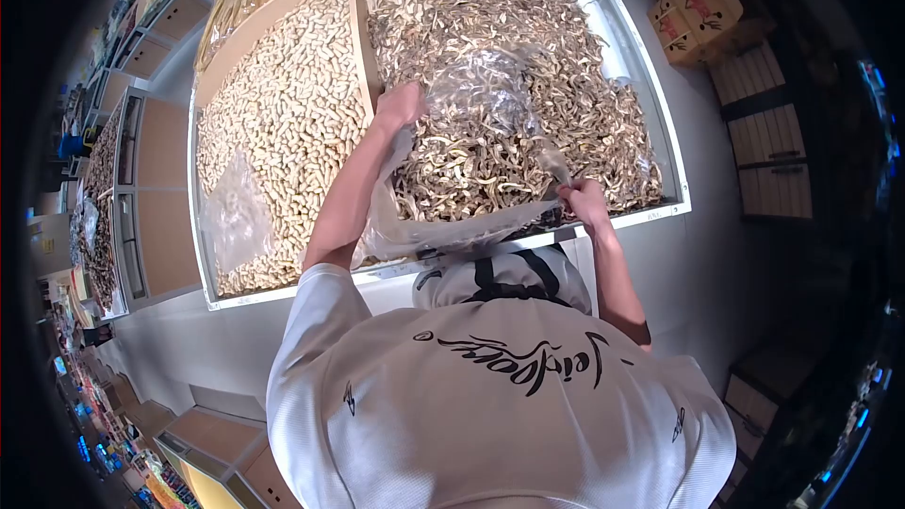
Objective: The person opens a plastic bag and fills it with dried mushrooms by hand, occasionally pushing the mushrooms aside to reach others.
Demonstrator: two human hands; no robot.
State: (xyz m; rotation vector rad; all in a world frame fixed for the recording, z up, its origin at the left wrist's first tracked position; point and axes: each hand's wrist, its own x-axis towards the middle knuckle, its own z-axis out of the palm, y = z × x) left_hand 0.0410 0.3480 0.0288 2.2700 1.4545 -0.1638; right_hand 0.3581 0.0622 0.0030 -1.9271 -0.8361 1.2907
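My left hand (403, 104) is closed around the left edge of a clear plastic bag (424, 234), close to the wooden divider. On the other side, my right hand (586, 203) pinches the bag's near right edge. Between them the bag's mouth spreads wide, with brown and cream dried slices (462, 165) showing inside its rim. A crumpled, shiny part of the plastic (485, 85) lies over the slices farther back. More of the same curled dried slices (443, 0) fill the right compartment around the bag.
Peanuts in shells (292, 113) fill the left compartment, a plastic sheet (238, 212) lying on them. A wooden divider (362, 33) separates the two sides. The bin's white front rim (641, 219) runs before my body. Cartons (693, 5) stand at right; another bin (102, 198) is at left.
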